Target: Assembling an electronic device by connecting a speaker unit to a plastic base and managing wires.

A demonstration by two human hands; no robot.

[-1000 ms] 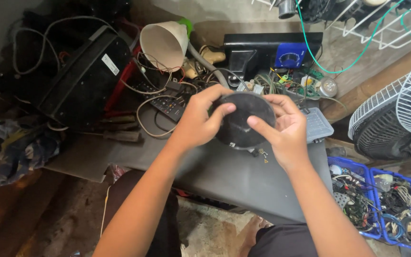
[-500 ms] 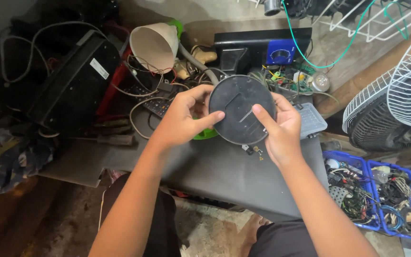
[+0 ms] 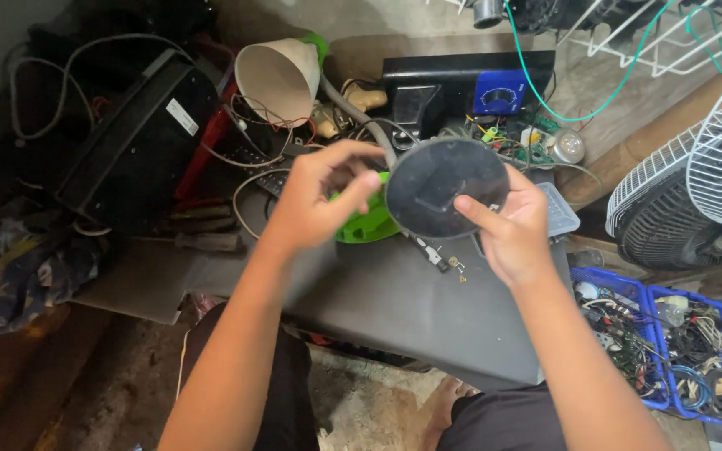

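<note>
We take this for a small repair workshop, informal, at floor level. A low dark surface [image 3: 394,292] serves as the bench, crowded at its far edge with tangled wires [image 3: 261,159], a cream lamp shade [image 3: 277,79] and a black device with a blue dial panel [image 3: 470,88]. A black box-shaped appliance [image 3: 127,142] leans at left beside worn hand tools [image 3: 202,230]. Blue plastic bins [image 3: 670,334] at right hold loose cables and small parts. A white fan grille [image 3: 704,175] and a wire rack [image 3: 678,29] stand nearby. We note a bare, stained concrete floor [image 3: 361,401] and crumpled rags [image 3: 31,267].
</note>
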